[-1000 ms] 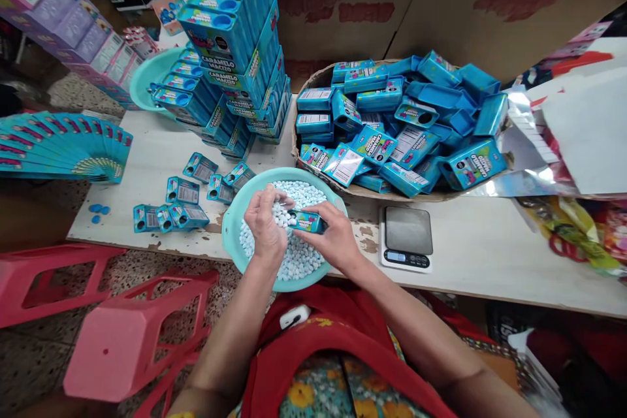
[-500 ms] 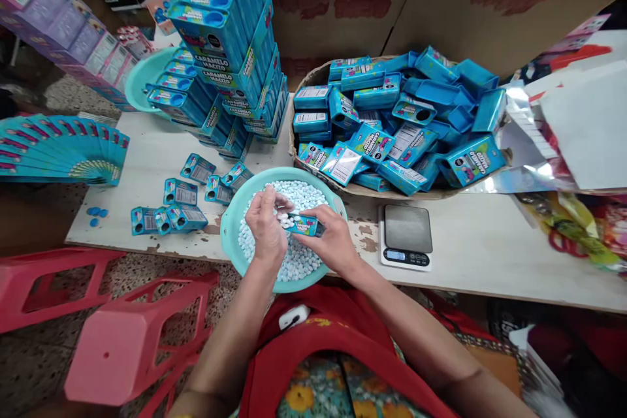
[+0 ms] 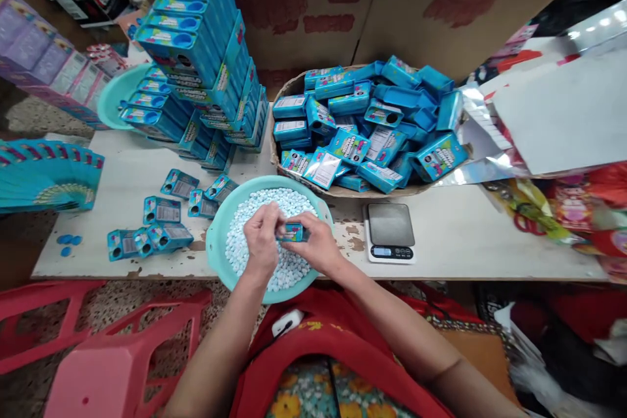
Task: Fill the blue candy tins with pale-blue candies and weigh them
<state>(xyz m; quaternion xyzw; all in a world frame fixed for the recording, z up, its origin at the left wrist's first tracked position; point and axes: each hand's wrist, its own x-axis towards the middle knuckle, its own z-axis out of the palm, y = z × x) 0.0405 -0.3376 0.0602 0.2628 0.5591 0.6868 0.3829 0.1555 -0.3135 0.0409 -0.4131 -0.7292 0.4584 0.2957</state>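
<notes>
Over the turquoise bowl (image 3: 213,245), my right hand (image 3: 318,245) grips a small blue candy box (image 3: 294,232) lying sideways between thumb and fingers. My left hand (image 3: 262,240) is closed, its curled fingers against the left end of that box; what they hold, if anything, is hidden. Small pale blue and white candies (image 3: 287,279) fill the bowl beneath both hands. Left of the bowl, several similar blue boxes (image 3: 161,210) lie loose on the white table (image 3: 450,235).
A cut-down carton (image 3: 275,137) heaped with blue boxes stands behind the bowl. A digital scale (image 3: 390,232) sits at right. Tall stacks of blue boxes (image 3: 196,46) rise at back left. Small blue discs (image 3: 66,251) lie near the left edge; red stools (image 3: 91,372) stand below.
The view has shifted, so the table items appear further left. My left fingers have closed in at the box's end, where loose candies showed before. My right hand still holds the box.
</notes>
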